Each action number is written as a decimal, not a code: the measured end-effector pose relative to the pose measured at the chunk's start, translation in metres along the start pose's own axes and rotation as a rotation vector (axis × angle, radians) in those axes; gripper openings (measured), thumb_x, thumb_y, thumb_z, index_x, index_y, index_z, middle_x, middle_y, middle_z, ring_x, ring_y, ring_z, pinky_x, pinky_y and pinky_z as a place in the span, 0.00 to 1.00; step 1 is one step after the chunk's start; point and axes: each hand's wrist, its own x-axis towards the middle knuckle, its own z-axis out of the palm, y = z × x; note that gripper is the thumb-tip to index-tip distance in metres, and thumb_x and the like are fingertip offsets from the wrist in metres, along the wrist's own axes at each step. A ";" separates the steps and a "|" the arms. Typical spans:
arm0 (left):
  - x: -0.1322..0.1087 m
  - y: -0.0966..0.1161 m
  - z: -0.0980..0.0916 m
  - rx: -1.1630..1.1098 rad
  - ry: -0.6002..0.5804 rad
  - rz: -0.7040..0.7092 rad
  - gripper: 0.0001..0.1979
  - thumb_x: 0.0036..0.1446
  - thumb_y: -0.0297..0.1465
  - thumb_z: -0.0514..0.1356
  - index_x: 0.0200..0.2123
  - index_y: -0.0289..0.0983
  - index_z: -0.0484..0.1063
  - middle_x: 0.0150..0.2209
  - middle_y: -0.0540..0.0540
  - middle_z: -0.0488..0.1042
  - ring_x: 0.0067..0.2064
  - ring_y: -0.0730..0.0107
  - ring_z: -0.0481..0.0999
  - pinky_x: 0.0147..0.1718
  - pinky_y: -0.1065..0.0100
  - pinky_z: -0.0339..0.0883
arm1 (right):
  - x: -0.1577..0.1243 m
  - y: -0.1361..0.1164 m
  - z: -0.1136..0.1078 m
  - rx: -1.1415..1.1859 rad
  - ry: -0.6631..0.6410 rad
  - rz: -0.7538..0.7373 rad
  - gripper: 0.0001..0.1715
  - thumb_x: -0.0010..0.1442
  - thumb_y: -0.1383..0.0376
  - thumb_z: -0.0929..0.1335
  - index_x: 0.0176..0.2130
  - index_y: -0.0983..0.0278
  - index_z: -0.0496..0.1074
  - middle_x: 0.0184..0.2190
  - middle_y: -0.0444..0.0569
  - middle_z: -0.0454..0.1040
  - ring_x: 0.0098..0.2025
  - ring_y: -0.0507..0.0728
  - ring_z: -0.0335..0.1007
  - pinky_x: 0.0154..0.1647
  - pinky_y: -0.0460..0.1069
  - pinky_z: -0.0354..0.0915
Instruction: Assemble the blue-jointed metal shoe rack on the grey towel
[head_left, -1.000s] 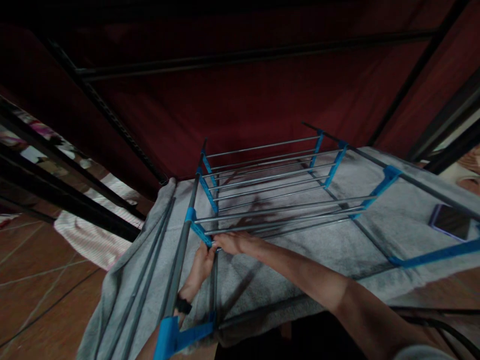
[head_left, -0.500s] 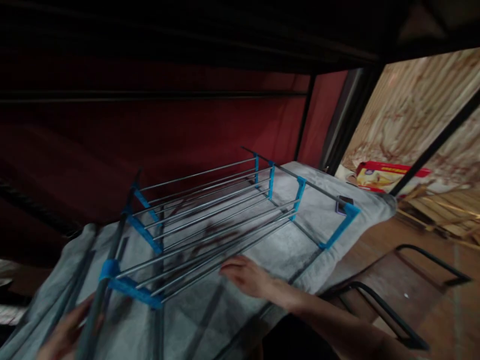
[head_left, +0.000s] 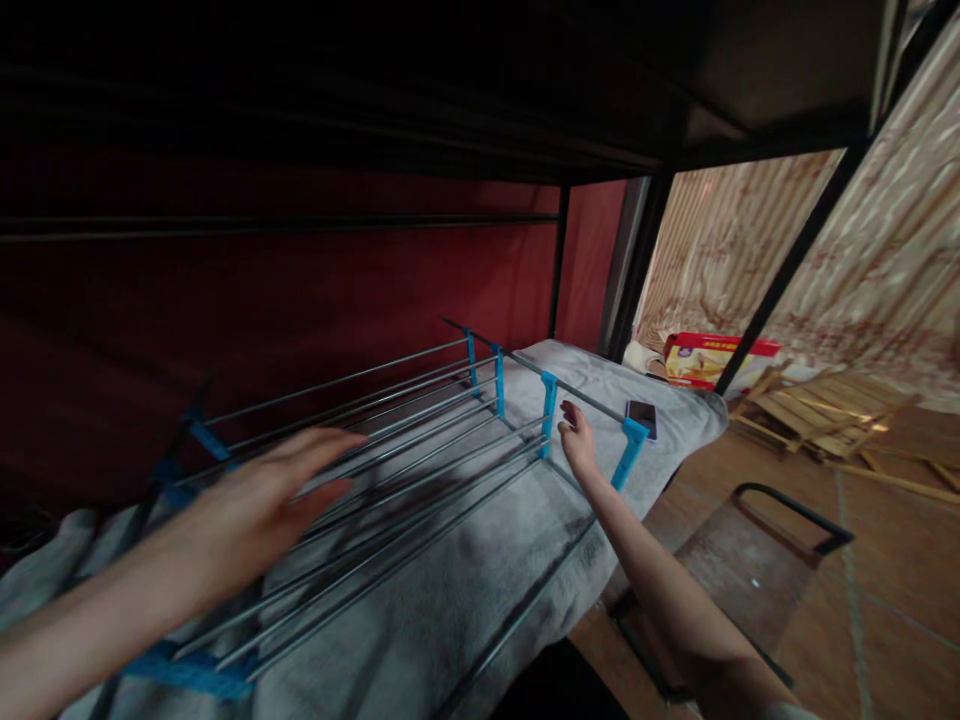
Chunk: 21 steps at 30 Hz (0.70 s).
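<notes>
A rack of grey metal tubes with blue plastic brackets (head_left: pixel 499 382) lies across a grey blanket (head_left: pixel 450 610). My left hand (head_left: pixel 274 490) is over the rack's left half, its thumb and fingers stretched out and apart, with nothing held. It hides part of the tubes and left brackets. Beside the right-hand frame tube, my right hand (head_left: pixel 576 438) reaches in between two blue brackets. Its fingers look spread and hold nothing that shows; whether they touch the tube I cannot tell.
Past the rack's right end a phone (head_left: pixel 642 420) lies on the blanket. Black bed-frame posts (head_left: pixel 645 270) and a dark bunk underside surround the area. On the floor at right are a folding chair (head_left: pixel 750 570), wooden slats (head_left: pixel 825 410) and a red-and-yellow box (head_left: pixel 709 360).
My left hand has left the left frame tube and moved right, over the rack. The right hand has gone from the front tubes to the right-end brackets. The view has shifted right.
</notes>
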 end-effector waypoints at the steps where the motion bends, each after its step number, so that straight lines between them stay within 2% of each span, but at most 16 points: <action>1: 0.013 0.017 0.013 0.059 -0.079 0.076 0.23 0.57 0.44 0.59 0.55 0.47 0.71 0.57 0.55 0.72 0.59 0.61 0.70 0.60 0.55 0.61 | 0.004 -0.003 0.006 0.012 -0.004 0.001 0.36 0.50 0.64 0.60 0.58 0.65 0.66 0.59 0.58 0.69 0.58 0.61 0.67 0.61 0.61 0.63; 3: 0.037 0.052 0.052 0.184 -0.165 0.173 0.21 0.57 0.34 0.59 0.55 0.46 0.71 0.59 0.48 0.71 0.61 0.59 0.69 0.62 0.58 0.60 | 0.013 -0.011 0.014 0.023 -0.025 -0.020 0.36 0.50 0.64 0.59 0.58 0.65 0.66 0.59 0.56 0.70 0.59 0.60 0.66 0.63 0.59 0.60; 6: 0.066 0.094 0.121 0.298 -0.225 0.287 0.20 0.59 0.27 0.57 0.56 0.39 0.70 0.57 0.40 0.72 0.59 0.55 0.70 0.60 0.57 0.62 | 0.024 -0.022 0.016 -0.004 -0.093 -0.066 0.32 0.50 0.64 0.59 0.54 0.64 0.70 0.56 0.53 0.73 0.57 0.59 0.67 0.63 0.56 0.60; 9: 0.088 0.111 0.175 0.350 -0.221 0.329 0.21 0.61 0.22 0.52 0.57 0.34 0.67 0.54 0.36 0.73 0.55 0.55 0.73 0.55 0.58 0.67 | 0.033 -0.029 0.006 -0.051 -0.149 -0.037 0.24 0.51 0.62 0.59 0.44 0.64 0.73 0.47 0.53 0.77 0.49 0.61 0.70 0.58 0.57 0.64; 11: 0.102 0.112 0.199 0.368 -0.198 0.326 0.25 0.60 0.17 0.46 0.59 0.32 0.65 0.54 0.35 0.72 0.56 0.56 0.72 0.54 0.58 0.67 | 0.036 -0.032 -0.001 -0.066 -0.170 -0.018 0.20 0.53 0.60 0.59 0.39 0.64 0.73 0.42 0.53 0.77 0.46 0.62 0.71 0.56 0.58 0.65; 13: 0.115 0.111 0.212 0.361 -0.194 0.295 0.29 0.59 0.14 0.41 0.60 0.32 0.63 0.55 0.35 0.72 0.55 0.57 0.73 0.52 0.60 0.69 | 0.039 -0.035 -0.006 -0.065 -0.194 -0.023 0.19 0.54 0.59 0.59 0.37 0.64 0.73 0.40 0.52 0.77 0.44 0.63 0.70 0.55 0.60 0.65; 15: 0.127 0.110 0.215 0.341 -0.199 0.247 0.29 0.59 0.14 0.40 0.59 0.33 0.65 0.53 0.36 0.74 0.51 0.58 0.77 0.47 0.61 0.71 | 0.040 -0.038 -0.008 -0.049 -0.229 -0.037 0.19 0.56 0.58 0.60 0.38 0.64 0.74 0.40 0.52 0.77 0.44 0.62 0.71 0.55 0.59 0.65; 18: 0.141 0.111 0.208 0.332 -0.174 0.209 0.27 0.60 0.16 0.41 0.58 0.35 0.66 0.49 0.37 0.76 0.46 0.58 0.79 0.42 0.62 0.72 | 0.042 -0.043 -0.007 0.003 -0.277 -0.075 0.22 0.59 0.55 0.62 0.44 0.64 0.74 0.45 0.52 0.77 0.51 0.61 0.70 0.60 0.58 0.62; 21: 0.151 0.113 0.195 0.288 -0.129 0.203 0.24 0.64 0.21 0.44 0.59 0.37 0.64 0.51 0.38 0.76 0.47 0.57 0.79 0.43 0.61 0.72 | 0.045 -0.043 -0.005 0.065 -0.311 -0.110 0.26 0.62 0.51 0.61 0.51 0.63 0.73 0.53 0.51 0.74 0.59 0.59 0.66 0.65 0.56 0.58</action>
